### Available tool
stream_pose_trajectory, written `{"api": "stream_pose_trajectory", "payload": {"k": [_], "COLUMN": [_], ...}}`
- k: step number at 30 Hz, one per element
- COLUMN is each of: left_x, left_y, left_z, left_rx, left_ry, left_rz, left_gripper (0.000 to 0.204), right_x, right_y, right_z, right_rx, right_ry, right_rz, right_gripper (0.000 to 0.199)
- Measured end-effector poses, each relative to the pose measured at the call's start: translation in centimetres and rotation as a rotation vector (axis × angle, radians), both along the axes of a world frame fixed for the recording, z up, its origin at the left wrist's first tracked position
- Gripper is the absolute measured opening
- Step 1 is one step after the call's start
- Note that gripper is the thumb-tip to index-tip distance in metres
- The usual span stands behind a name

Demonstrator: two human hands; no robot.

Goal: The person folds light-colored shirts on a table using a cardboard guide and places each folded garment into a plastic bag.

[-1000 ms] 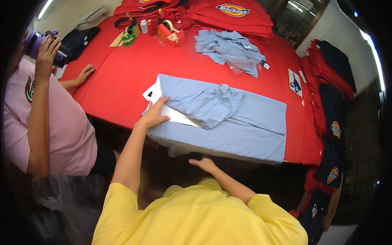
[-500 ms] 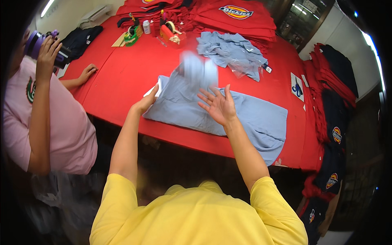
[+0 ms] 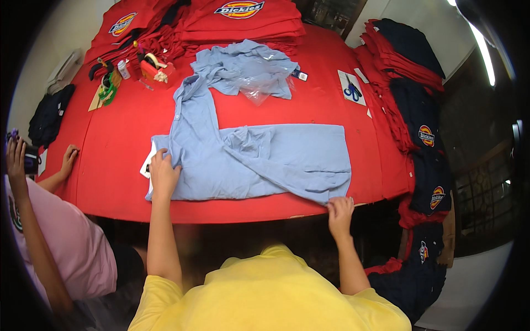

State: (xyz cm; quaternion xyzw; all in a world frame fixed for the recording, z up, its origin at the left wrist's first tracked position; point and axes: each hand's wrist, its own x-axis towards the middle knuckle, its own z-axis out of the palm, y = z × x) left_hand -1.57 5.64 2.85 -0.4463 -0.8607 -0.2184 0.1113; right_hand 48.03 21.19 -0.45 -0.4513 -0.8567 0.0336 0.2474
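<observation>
A light blue shirt, partly folded, lies along the near side of the red-covered table. One sleeve stretches away from me at its left, with the cuff toward the back. At the shirt's left end, the fingers of my left hand are closed on the fabric, beside a white card edge that sticks out. My right hand pinches the near right corner of the shirt at the table's edge. Between the hands, a fold of cloth runs diagonally toward that corner.
Behind lies a crumpled blue garment with clear plastic. Blue scissors rest on white paper at the right. Red garment stacks stand at the back, navy ones at the right. A person in a pink shirt is at the left.
My right hand, open above the shirt before, now pinches its near right corner. The blurred, moving sleeve now lies flat, pointing away. My left hand stays at the left end. The view has shifted.
</observation>
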Motion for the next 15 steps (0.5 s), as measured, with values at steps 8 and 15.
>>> {"api": "stream_pose_trajectory", "payload": {"k": [8,15], "left_x": [-1.0,-2.7], "left_y": [3.3,2.8], "left_z": [-4.0,-4.2], "left_rx": [0.191,0.170], "left_ry": [-0.053,-0.004], "left_rz": [0.196,0.258], "left_gripper": [0.018,0.016], "right_x": [-5.9,-11.7], "right_y": [20.9,14.9], "right_z": [7.4,0.9], "right_rx": [0.369,-0.118], "right_ry": [-0.156,-0.166], "right_rz": [-0.225,0.247], "right_gripper": [0.015,0.052]}}
